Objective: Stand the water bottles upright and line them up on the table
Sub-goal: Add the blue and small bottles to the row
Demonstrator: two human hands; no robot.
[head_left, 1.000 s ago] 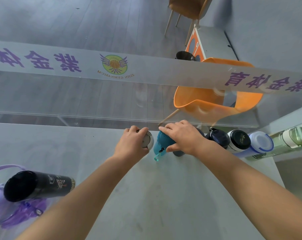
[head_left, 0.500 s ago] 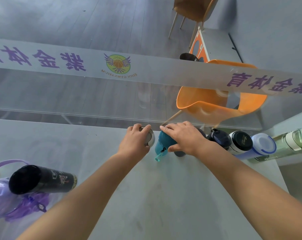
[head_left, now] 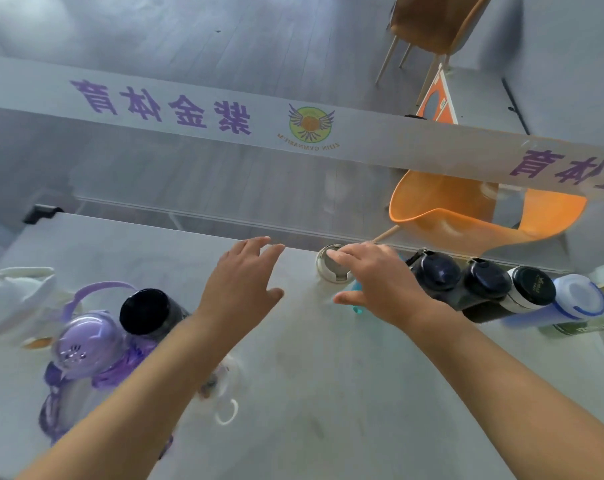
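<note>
Several bottles stand upright in a row along the far edge of the grey table (head_left: 328,393): a silver-capped bottle (head_left: 331,268), a teal bottle (head_left: 357,308) mostly hidden under my right hand, two dark-lidded ones (head_left: 437,271) (head_left: 486,280), a black-capped one (head_left: 531,289) and a blue-lidded one (head_left: 577,297). My right hand (head_left: 376,282) hovers over the silver and teal bottles, fingers spread. My left hand (head_left: 241,282) is open above bare table, left of the row. At the near left are a purple bottle (head_left: 86,344) and a black bottle (head_left: 148,311).
A white bottle or jug (head_left: 13,299) lies at the far left edge. A clear item with a white ring (head_left: 224,403) sits under my left forearm. Beyond the table is a glass barrier with a printed band (head_left: 293,133), an orange chair (head_left: 467,209) and grey floor.
Both hands have let go of the silver-capped and teal bottles and opened. My left hand has moved left, away from the row. The view has swung left, showing more of the left-hand bottles.
</note>
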